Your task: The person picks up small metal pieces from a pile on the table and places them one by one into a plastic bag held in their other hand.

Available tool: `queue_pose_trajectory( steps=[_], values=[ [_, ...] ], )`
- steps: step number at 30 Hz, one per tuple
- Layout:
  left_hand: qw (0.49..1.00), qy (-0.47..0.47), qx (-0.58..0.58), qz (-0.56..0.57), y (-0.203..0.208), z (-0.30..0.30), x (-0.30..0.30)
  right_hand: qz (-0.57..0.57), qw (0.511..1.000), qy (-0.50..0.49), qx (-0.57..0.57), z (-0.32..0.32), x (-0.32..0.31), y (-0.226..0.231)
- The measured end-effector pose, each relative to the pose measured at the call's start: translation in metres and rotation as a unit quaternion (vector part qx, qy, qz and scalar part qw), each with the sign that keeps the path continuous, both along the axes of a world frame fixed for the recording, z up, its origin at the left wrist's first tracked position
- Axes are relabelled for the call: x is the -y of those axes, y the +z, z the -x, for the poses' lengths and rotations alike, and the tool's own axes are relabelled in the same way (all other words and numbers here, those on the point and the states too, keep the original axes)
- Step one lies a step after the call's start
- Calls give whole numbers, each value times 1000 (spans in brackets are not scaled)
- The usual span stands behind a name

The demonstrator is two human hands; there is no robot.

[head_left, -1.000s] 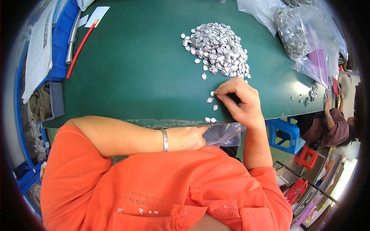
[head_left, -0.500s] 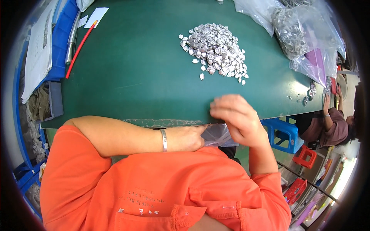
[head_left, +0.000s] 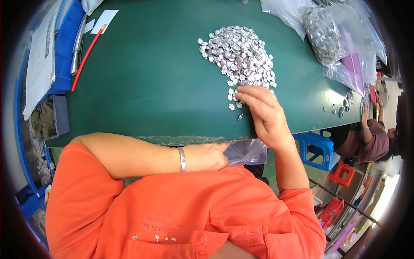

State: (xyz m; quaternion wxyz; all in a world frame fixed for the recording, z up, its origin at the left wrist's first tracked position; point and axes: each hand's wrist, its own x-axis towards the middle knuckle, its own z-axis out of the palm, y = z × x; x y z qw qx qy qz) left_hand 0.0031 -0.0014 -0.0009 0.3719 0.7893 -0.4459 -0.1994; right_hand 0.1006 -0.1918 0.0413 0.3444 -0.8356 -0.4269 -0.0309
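A heap of small silvery metal pieces (head_left: 243, 54), round with little loops, lies on the green tabletop (head_left: 151, 73). At the heap's near edge my right hand (head_left: 266, 115) reaches in, fingers stretched out and slightly curved, their tips touching some pieces. Several loose pieces lie just left of those fingertips. My left hand (head_left: 210, 156) is closed below the table's front edge, against a clear plastic bag (head_left: 246, 152). Its fingers appear to pinch the bag at the table edge, though their tips are partly hidden. The bag hangs between my two hands.
Clear bags of metal rings (head_left: 325, 39) stand at the far right, beside scattered metal parts (head_left: 348, 101). A red pencil (head_left: 88, 58) and a metal rod (head_left: 77, 47) lie at the left by a blue bin (head_left: 67, 47). Another person (head_left: 373, 140) sits right, past a blue stool (head_left: 317, 151).
My right hand has moved forward from the table's near edge to the heap. Several pieces now lie nearer the front edge than before. The left hand has stayed at the bag.
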Motion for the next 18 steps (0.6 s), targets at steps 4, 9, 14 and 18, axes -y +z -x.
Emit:
queue_pose_trajectory(
  steps=[4, 9, 14, 18],
  values=[
    [1000, 10, 0, 15, -6, 3, 1, -52, 999, 3, -5, 23, 27, 6],
    [999, 49, 3, 18, -5, 5, 1, 41, 983, 77, -162, 59, 57, 12],
    [996, 81, -35, 20, -4, 5, 2, 329, 904, 76, -261, 54, 69, 34],
    [999, 29, -12, -20, -1, 4, 3, 141, 979, 20, -143, 38, 38, 28]
  ],
)
